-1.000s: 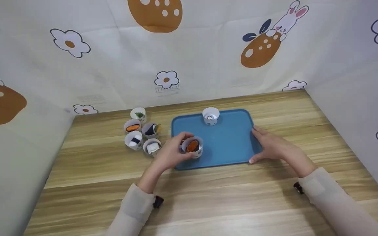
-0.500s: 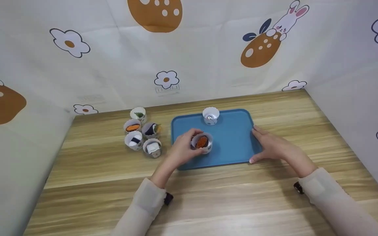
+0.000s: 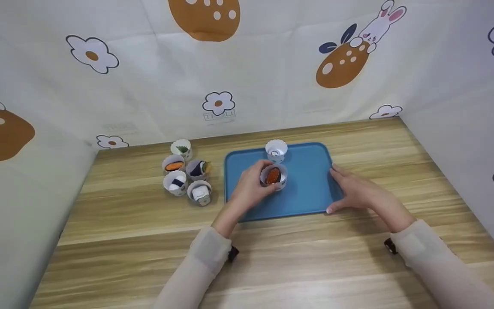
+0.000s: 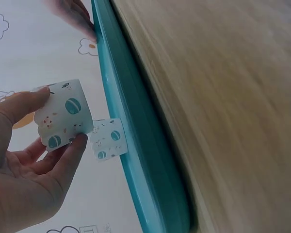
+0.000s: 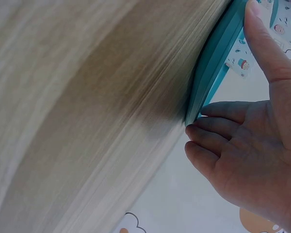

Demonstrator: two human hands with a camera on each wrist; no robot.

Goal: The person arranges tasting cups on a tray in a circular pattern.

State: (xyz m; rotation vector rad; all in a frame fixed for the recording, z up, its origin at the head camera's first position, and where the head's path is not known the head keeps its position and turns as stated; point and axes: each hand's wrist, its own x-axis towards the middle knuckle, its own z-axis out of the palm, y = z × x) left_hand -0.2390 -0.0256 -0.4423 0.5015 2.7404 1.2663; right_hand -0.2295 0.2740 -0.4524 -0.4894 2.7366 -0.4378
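In the head view my left hand [image 3: 251, 182] holds a white paper baking cup [image 3: 282, 183] with a toy sushi topped with red-orange roe [image 3: 273, 176] inside. Thumb and fingers grip the cup's sides, and the left wrist view shows this patterned cup [image 4: 65, 114] raised above the blue tray [image 4: 136, 121]. Just behind it, a second paper cup [image 3: 276, 157] with a small white piece stands on the tray's far side. My right hand [image 3: 358, 189] rests at the tray's right edge, fingers extended along the rim and thumb by the near corner, as the right wrist view [image 5: 247, 141] also shows.
Left of the tray several paper cups stand clustered on the wooden table [image 3: 144, 266]: one with green leaf [image 3: 182, 149], one with an orange-topped sushi [image 3: 174, 166], a dark hand roll [image 3: 198, 169], a rice ball [image 3: 177, 183] and a white block [image 3: 200, 193]. Printed cloth walls [image 3: 255, 77] surround the table.
My left hand has carried the roe sushi cup rightward and away from me over the tray, toward the cup at the far side. The right hand stays at the tray's edge.
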